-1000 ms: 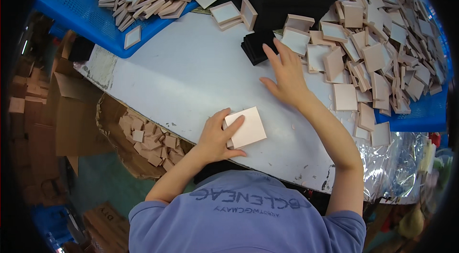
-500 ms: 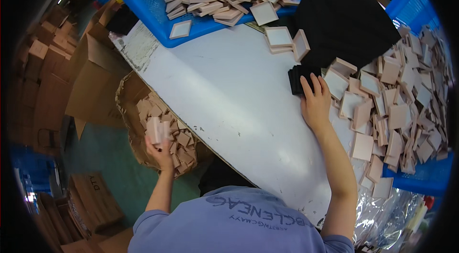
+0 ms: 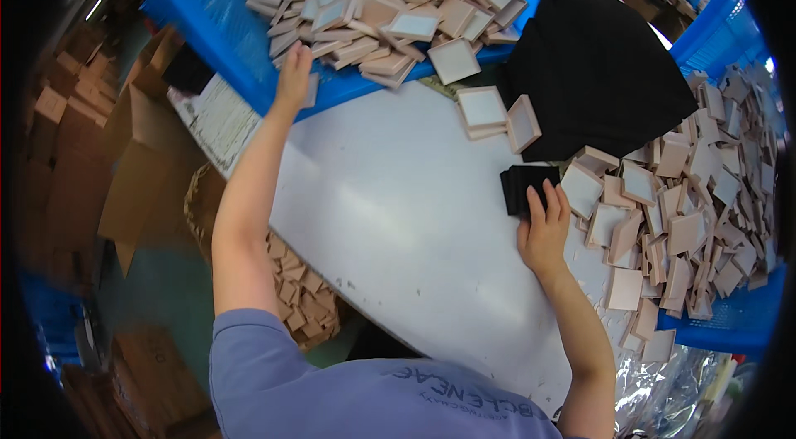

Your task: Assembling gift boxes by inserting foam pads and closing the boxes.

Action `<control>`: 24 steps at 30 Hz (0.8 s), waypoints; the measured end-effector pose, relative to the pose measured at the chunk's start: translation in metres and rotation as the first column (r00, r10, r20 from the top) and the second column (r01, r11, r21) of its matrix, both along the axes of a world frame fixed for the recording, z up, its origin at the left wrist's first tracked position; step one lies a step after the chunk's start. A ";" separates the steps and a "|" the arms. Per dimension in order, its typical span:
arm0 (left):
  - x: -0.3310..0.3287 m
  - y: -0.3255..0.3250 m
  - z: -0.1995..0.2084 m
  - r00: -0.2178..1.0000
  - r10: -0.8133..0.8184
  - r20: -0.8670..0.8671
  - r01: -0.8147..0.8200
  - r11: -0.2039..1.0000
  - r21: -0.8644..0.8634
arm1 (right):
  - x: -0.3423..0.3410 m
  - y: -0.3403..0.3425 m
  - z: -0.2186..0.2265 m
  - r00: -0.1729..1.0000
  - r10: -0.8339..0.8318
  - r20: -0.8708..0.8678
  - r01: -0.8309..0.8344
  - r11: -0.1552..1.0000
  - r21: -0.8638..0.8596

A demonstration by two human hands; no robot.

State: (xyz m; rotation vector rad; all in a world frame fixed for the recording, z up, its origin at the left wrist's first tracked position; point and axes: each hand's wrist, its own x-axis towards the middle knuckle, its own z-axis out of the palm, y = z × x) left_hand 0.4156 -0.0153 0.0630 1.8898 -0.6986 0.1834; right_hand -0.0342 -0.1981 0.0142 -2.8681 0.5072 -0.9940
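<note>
My left hand (image 3: 293, 81) reaches over the near rim of a blue plastic basket (image 3: 264, 84). Its fingers are stretched toward the heaped small square trays with pale pink sides (image 3: 390, 24); the fingertips are partly hidden. One shallow tray (image 3: 312, 91) sits on the rim right beside the hand. At the right of the white table, my right hand (image 3: 545, 227) grips the near edge of a small stack of black square pads (image 3: 516, 190), fingers slightly spread over it. Behind that stack stands a large black cloth-like block (image 3: 593, 66).
A big heap of square trays (image 3: 684, 198) covers the table's right side, partly over another blue basket (image 3: 738, 315). Two loose trays (image 3: 482, 107) lean near the black block. Below the white table's (image 3: 373, 215) left edge is a carton of tan pieces (image 3: 303, 298). Open cardboard boxes (image 3: 141, 157) stand left.
My left hand has gone from above the floor carton, where it had pale pieces, up to the basket rim; those pieces are gone from it. My right hand stays at the black stack.
</note>
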 end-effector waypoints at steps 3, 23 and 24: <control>0.144 0.016 -0.033 0.985 -0.080 0.153 0.070 0.995 0.068 | 0.008 0.006 -0.003 0.997 0.077 0.029 -0.078 0.996 0.033; -0.050 -0.110 0.003 0.914 -0.380 0.143 0.145 0.635 0.759 | 0.005 0.004 0.002 0.998 0.029 0.050 -0.029 1.000 0.007; -0.070 -0.110 -0.006 0.868 -0.386 0.312 0.033 0.672 0.740 | 0.005 0.003 0.001 0.997 0.033 0.063 -0.033 0.999 0.003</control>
